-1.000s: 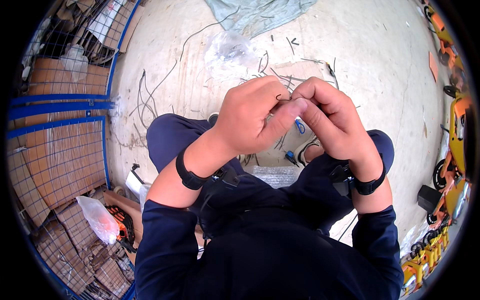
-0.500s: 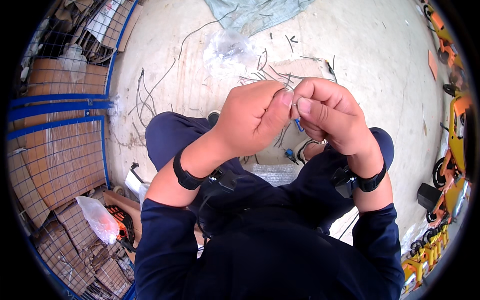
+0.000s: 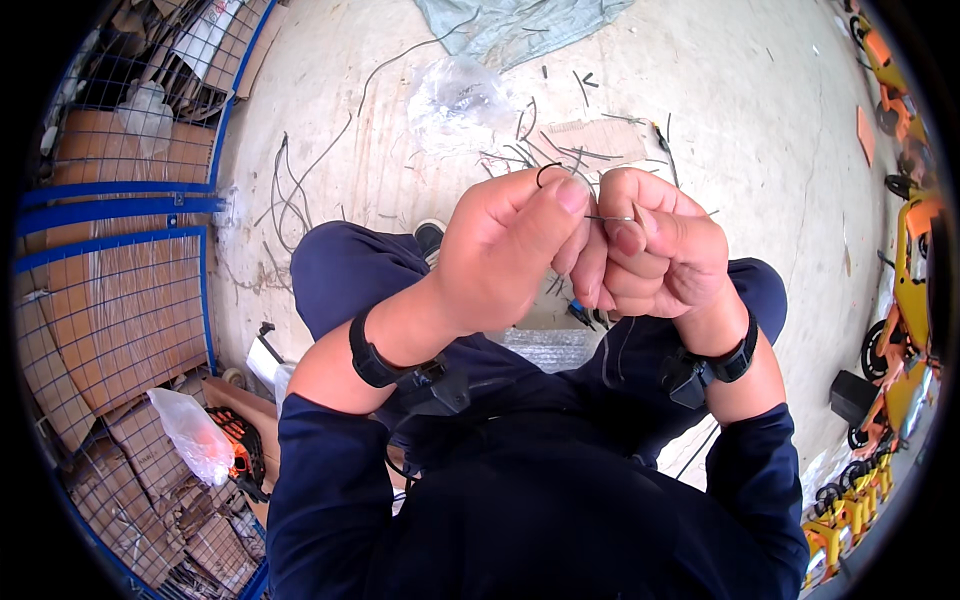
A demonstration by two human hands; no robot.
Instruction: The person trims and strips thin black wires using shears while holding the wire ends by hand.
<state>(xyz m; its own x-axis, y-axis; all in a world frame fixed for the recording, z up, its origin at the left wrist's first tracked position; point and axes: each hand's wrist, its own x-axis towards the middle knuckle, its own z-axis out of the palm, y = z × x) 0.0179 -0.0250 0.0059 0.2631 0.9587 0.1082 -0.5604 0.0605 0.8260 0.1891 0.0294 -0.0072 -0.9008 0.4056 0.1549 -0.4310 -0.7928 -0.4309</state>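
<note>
In front of my knees, both hands are raised close together over a thin dark wire (image 3: 606,218). My left hand (image 3: 500,245) pinches it between thumb and forefinger, and a small black loop (image 3: 547,174) curves up above the thumb. On the other side my right hand (image 3: 675,245) is closed, its thumb pressed to the curled fingers on the wire's short span. Thin strands (image 3: 622,350) hang below the right hand. What lies inside the fingers is hidden.
Cut cable pieces (image 3: 590,153) and a flat cardboard scrap (image 3: 610,138) litter the floor ahead, beside a clear plastic bag (image 3: 458,105). Blue wire-mesh cages (image 3: 110,205) with cardboard stand at left. Yellow and orange wheeled frames (image 3: 915,250) line the right.
My hands have drawn slightly apart, showing a thin span of wire between them. The black loop and the hanging strands have come into sight.
</note>
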